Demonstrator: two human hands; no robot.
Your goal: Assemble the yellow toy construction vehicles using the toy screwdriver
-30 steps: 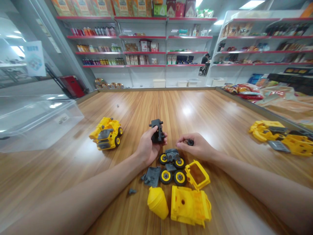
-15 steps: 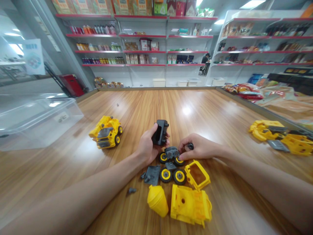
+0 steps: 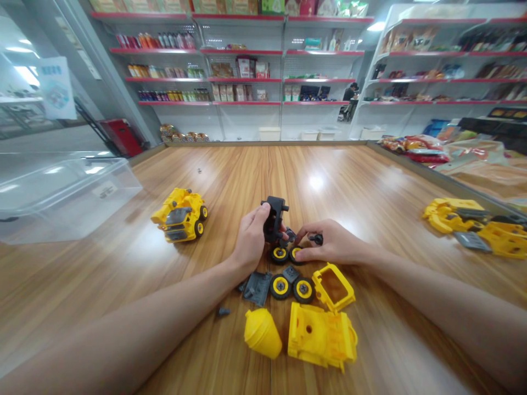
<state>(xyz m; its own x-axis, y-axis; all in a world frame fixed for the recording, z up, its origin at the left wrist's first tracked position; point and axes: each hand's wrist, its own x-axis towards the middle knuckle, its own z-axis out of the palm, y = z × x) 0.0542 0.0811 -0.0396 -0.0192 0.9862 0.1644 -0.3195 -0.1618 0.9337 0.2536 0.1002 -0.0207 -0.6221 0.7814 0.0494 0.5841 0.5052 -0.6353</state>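
A dark grey plastic toy frame piece point(image 3: 274, 219) stands upright above the middle of the wooden worktop point(image 3: 337, 181), its long axis pointing away from the person and a short crossbar at its far end. The left hand point(image 3: 251, 236) is curled closed around its lower part, leaving the crossbar end exposed and lifted clear of the worktop. The right hand point(image 3: 335, 244) reaches in from the other side, nearly closed, pinching a small dark grey toy bolt point(image 3: 316, 239) just beside the frame piece. Directly below, a grey axle unit with yellow-hubbed wheels point(image 3: 280, 254) is partly hidden by the hands. Nearer the person lie a second wheel pair point(image 3: 292, 289), a grey plate point(image 3: 257, 288), a loose grey screw point(image 3: 224, 311), a yellow dome point(image 3: 262, 333), a yellow body shell point(image 3: 321, 337) and an open yellow frame point(image 3: 333, 287). An assembled yellow toy truck point(image 3: 180, 215) stands to the left, with a clear plastic bin point(image 3: 61, 197) beyond it; loose yellow parts point(image 3: 473, 227) lie at the right.
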